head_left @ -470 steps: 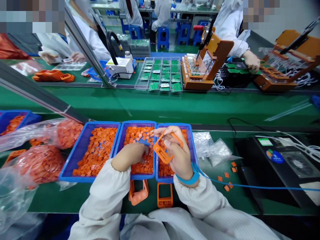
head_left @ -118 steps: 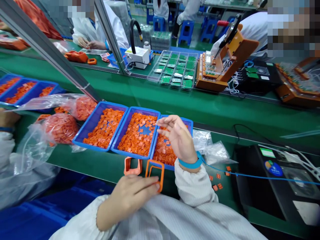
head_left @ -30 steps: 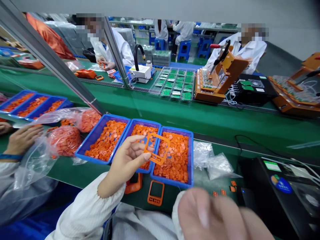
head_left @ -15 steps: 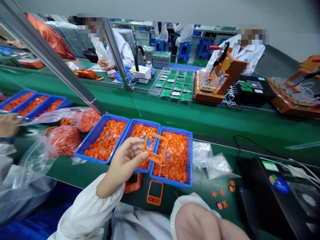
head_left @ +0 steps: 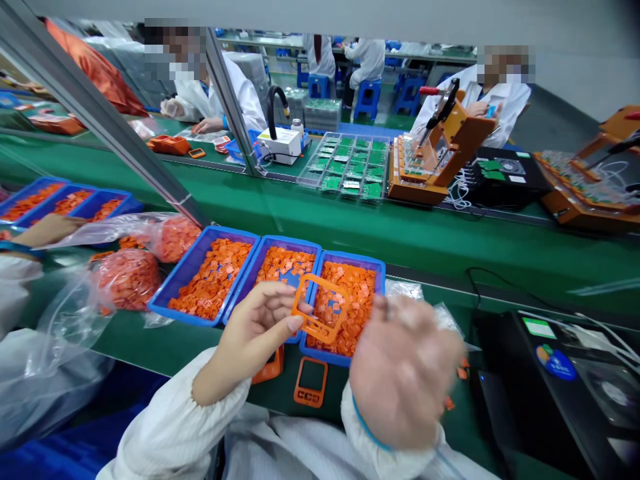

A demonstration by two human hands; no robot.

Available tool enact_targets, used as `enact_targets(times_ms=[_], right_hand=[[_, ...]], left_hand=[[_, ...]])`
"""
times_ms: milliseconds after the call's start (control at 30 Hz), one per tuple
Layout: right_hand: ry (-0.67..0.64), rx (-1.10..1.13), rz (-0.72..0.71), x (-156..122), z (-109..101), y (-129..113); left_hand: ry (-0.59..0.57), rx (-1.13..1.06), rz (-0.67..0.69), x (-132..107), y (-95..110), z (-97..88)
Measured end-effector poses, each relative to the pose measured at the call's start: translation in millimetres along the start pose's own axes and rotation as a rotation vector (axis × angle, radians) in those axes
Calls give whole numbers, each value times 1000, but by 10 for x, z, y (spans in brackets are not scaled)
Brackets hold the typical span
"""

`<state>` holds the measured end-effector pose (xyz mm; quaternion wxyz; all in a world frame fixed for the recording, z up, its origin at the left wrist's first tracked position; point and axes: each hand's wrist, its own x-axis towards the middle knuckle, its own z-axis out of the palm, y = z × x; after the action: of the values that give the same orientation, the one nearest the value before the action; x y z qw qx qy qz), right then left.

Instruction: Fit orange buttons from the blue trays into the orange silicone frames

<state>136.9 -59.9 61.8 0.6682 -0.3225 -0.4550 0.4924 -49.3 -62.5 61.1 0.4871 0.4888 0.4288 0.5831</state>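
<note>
Nearest the body, an orange frame (head_left: 311, 398) lies on the green worktop (head_left: 125, 343). Above it, the left hand (head_left: 253, 347) pinches a second frame (head_left: 320, 310) by its edge, over the gap between two blue trays (head_left: 345, 261) of orange pieces (head_left: 345, 300). The right hand (head_left: 405, 373) is blurred over the right tray, its grip impossible to tell. Farther off sits a tray of green circuit boards (head_left: 345, 170).

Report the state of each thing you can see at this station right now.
Left hand, gripping the frame
Orange plastic frame, held up over the trays
Right hand, raised and blurred
Blue plastic tray, full of orange pieces
Second orange frame, lying flat on the green belt
Clear plastic bag, packed with orange pieces
</note>
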Motion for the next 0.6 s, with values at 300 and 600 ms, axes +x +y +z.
enact_targets(times_ms=[300, 600], right_hand=[[-317, 478, 403, 461, 194, 302], [-216, 466, 402, 633, 87, 254]], left_hand=[[-88, 353, 87, 149, -273, -310], [-694, 1349, -104, 540, -892, -915]])
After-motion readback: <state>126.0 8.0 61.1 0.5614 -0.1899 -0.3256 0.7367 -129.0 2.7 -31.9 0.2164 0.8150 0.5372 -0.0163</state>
